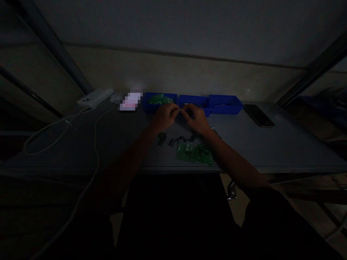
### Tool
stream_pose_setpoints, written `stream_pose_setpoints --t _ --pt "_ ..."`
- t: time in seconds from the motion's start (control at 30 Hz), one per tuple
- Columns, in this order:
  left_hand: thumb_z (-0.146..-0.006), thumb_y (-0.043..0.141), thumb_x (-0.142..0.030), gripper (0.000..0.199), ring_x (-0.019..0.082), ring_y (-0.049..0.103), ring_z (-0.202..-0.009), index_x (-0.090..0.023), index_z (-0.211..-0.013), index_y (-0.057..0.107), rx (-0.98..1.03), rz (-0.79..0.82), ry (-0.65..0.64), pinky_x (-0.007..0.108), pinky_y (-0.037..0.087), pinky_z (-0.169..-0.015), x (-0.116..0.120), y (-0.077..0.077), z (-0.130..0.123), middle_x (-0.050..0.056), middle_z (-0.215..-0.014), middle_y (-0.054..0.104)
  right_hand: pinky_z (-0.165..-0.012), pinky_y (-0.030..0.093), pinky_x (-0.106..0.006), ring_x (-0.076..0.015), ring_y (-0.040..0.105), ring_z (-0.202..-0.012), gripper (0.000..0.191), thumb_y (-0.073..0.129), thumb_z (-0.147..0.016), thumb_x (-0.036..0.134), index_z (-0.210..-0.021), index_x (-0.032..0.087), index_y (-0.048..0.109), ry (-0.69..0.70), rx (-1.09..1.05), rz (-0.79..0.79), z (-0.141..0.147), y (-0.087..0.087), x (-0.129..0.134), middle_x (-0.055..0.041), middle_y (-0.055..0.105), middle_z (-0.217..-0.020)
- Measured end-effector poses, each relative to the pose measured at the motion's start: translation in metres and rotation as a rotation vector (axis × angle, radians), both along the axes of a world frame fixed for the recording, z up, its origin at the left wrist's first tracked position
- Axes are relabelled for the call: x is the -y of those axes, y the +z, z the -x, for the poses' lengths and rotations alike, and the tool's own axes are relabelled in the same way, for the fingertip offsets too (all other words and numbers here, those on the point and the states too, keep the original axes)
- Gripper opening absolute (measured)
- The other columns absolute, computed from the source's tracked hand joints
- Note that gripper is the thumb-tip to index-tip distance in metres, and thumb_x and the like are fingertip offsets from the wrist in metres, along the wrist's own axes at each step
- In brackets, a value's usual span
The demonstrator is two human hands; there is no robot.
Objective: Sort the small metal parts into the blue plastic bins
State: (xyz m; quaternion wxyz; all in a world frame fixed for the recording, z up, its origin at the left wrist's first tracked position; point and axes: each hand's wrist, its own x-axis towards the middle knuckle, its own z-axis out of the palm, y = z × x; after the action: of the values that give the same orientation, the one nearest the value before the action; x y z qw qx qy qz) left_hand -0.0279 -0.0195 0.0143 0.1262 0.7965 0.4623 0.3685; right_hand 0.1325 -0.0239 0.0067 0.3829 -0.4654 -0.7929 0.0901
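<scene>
Small piece (179,109): pinched between the fingertips of both hands, just above the front of the middle blue bin (197,98). Too small and dark to identify. Left hand (165,116) and right hand (197,118) both narrow, thumbs and forefingers closed on it, fingertips nearly meeting.

Risks (judgement): a slip of either pinch could drop the piece into the bin or onto the grey tabletop (244,148), where dim light would make it hard to find. Misalignment between the fingertips seems the likeliest cause.

Nearer the body: loose metal parts (162,136) and green plastic bags (185,151), the latter close to the right forearm; a sweep of that arm could drag them towards the table edge.

Either side of the middle bin: left blue bin (151,109) holding green plastic (159,99); right blue bin (227,109). Farther out: dark phone (258,115) right; white box (96,98) and trailing white cable (95,130) left, apart from the hands.
</scene>
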Motion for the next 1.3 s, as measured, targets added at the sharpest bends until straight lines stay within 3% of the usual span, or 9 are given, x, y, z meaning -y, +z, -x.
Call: stream_pose_setpoints --t 0.07,0.2,0.5,0.73,0.83,1.0,1.17,1.3 --pt "-0.087 0.043 -0.025 0.023 0.017 0.061 -0.082 -0.012 -0.09 0.062 -0.03 0.011 0.015 0.029 0.046 -0.076 0.0 -0.002 0.0 0.007 -0.086 0.067 -0.066 0.039 -0.026 -0.0157 0.054 -0.068 0.025 0.05 -0.087 0.034 -0.101 0.015 0.058 0.01 0.023 -0.003 -0.001 0.0 0.0 -0.0032 0.063 -0.077" --pt "-0.088 0.04 -0.027 0.027 0.017 0.06 -0.077 -0.013 -0.083 0.062 -0.068 0.055 0.01 0.027 0.044 -0.072 -0.001 -0.008 -0.001 0.007 -0.081 0.066 -0.074 0.041 -0.028 -0.0172 0.056 -0.079 0.016 0.048 -0.087 0.025 -0.096 0.016 0.058 0.051 0.11 -0.053 -0.005 0.0 -0.002 -0.0062 0.063 -0.088" --pt "-0.091 0.034 -0.03 0.033 0.016 0.058 -0.07 -0.015 -0.077 0.06 -0.078 0.138 0.033 0.027 0.042 -0.067 0.004 -0.009 -0.008 0.006 -0.074 0.064 -0.076 0.041 -0.032 -0.0211 0.054 -0.089 0.017 0.051 -0.084 0.027 -0.096 0.018 0.059 0.069 0.229 -0.055 -0.008 -0.003 -0.004 -0.008 0.06 -0.095" --pt "-0.088 0.042 -0.03 0.024 0.016 0.06 -0.078 -0.017 -0.087 0.062 -0.172 0.279 -0.151 0.028 0.044 -0.07 0.008 -0.007 0.017 0.004 -0.085 0.066 -0.08 0.041 -0.035 -0.022 0.055 -0.088 0.029 0.041 -0.089 0.035 -0.092 0.015 0.062 -0.165 0.205 -0.09 -0.032 0.014 -0.022 -0.0105 0.06 -0.09" --pt "-0.086 0.046 -0.027 0.021 0.018 0.058 -0.09 -0.017 -0.096 0.061 -0.219 0.244 -0.208 0.032 0.044 -0.08 0.02 -0.01 0.034 0.006 -0.096 0.065 -0.082 0.041 -0.038 -0.0244 0.056 -0.09 0.03 0.044 -0.088 0.035 -0.089 0.014 0.065 -0.244 0.293 -0.024 -0.046 0.026 -0.045 -0.012 0.063 -0.092" --pt "-0.087 0.046 -0.027 0.02 0.022 0.053 -0.095 -0.018 -0.095 0.062 -0.397 0.1 -0.114 0.039 0.04 -0.085 0.033 -0.016 0.037 0.006 -0.099 0.062 -0.086 0.04 -0.045 -0.0287 0.058 -0.093 0.026 0.056 -0.08 0.037 -0.085 0.016 0.07 -0.251 0.451 0.196 -0.048 0.029 -0.079 -0.0109 0.068 -0.093" --pt "-0.091 0.041 -0.029 0.024 0.021 0.054 -0.09 -0.018 -0.087 0.062 -0.379 0.042 -0.113 0.038 0.04 -0.084 0.016 -0.02 0.023 0.006 -0.089 0.063 -0.089 0.035 -0.053 -0.0295 0.06 -0.091 0.024 0.06 -0.077 0.038 -0.087 0.02 0.072 -0.203 0.478 0.331 -0.038 0.021 -0.09 -0.0086 0.07 -0.088" --pt "-0.09 0.041 -0.025 0.023 0.02 0.057 -0.087 -0.017 -0.085 0.061 -0.293 0.096 -0.148 0.036 0.043 -0.082 0.002 -0.022 0.019 0.006 -0.086 0.064 -0.089 0.032 -0.054 -0.029 0.058 -0.091 0.022 0.057 -0.08 0.037 -0.085 0.021 0.071 -0.182 0.466 0.286 -0.035 0.021 -0.086 -0.0086 0.069 -0.084"
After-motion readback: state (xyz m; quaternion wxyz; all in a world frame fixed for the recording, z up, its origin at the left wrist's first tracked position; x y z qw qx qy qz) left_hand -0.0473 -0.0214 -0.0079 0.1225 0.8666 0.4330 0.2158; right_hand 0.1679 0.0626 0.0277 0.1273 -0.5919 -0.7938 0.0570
